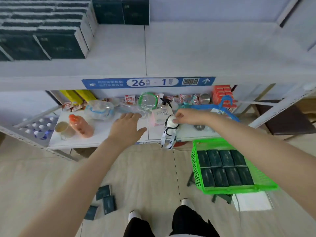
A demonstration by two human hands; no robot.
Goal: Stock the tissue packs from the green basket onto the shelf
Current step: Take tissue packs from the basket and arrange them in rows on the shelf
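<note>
Green basket [195,161]: packs [224,168] unpicked.
L grip [127,127]: open.
R grip [184,117]: pinching white strapped item [171,124].
Next: prob. release, grab pack.

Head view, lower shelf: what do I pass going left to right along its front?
bottled water pack → paper cup → orange bottle → left hand → N95 mask box → white bottle, pinched by the right hand

Light: bright, even, soft, source unseen
Shadows: faint
Focus: whole frame slightly soft, small print unreadable
Edges: wide-angle bending of shelf [188,48] lines
</note>
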